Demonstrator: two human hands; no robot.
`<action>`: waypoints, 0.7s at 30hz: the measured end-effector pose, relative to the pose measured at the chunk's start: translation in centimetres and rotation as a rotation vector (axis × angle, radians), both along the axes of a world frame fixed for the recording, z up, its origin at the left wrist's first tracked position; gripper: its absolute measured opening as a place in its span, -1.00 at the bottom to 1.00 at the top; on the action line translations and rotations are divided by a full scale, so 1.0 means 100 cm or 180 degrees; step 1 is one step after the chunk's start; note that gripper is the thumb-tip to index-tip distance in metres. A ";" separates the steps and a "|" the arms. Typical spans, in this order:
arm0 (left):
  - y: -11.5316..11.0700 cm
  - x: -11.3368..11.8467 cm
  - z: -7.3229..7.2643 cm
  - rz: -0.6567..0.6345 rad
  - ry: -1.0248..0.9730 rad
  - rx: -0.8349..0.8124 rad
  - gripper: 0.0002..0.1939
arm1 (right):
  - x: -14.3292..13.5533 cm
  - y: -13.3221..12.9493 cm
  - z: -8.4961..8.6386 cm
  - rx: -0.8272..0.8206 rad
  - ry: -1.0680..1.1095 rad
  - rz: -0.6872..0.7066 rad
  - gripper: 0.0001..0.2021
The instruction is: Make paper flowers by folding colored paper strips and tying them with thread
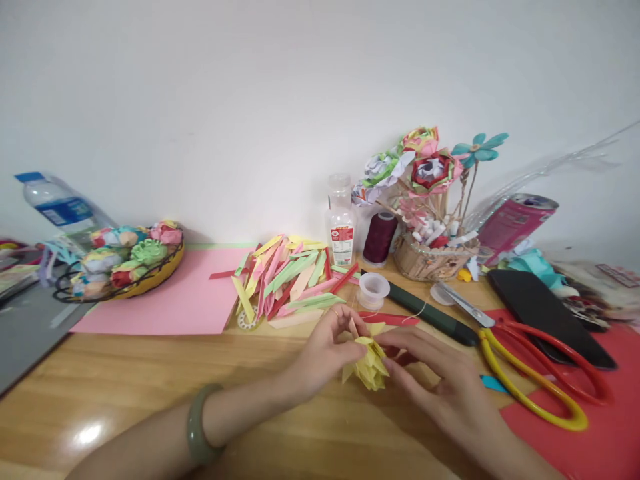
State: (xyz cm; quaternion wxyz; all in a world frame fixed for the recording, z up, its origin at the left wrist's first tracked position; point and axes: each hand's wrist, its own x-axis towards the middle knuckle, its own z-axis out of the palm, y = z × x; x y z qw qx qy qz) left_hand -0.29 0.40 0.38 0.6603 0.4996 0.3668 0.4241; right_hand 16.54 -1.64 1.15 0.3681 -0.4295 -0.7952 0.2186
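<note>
1. Spiky yellow folded-paper flower: between both hands, just above or on the pale wood-grain tabletop; contact underneath hidden.
2. Left hand, wrist in a grey-green round bangle: thumb and fingers pinched together on the flower's upper left side.
3. Right hand: fingers loosely curved, thumb and index tips nearly closed on the flower's right edge; grip firmness unclear.
4. Key relation: flower lies right of the left hand, left of the right hand; neither is nearer, both touch it. Compact shape, no clear long axis; points fan downward, toward the person.
5. Beyond the hands: heap of multicoloured folded paper strips. Right of the right hand: metal scissors with red and yellow handles, apart from it.
</note>
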 end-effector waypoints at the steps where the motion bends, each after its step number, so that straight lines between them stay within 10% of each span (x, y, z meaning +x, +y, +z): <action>1: 0.000 0.000 0.000 0.0023 -0.0009 0.0030 -0.82 | 0.000 0.000 0.000 0.0001 0.0009 0.0002 -0.84; 21: -0.002 -0.001 0.005 -0.0100 0.0182 0.0468 -0.87 | 0.000 -0.007 -0.002 0.0858 -0.0739 -0.0036 -0.81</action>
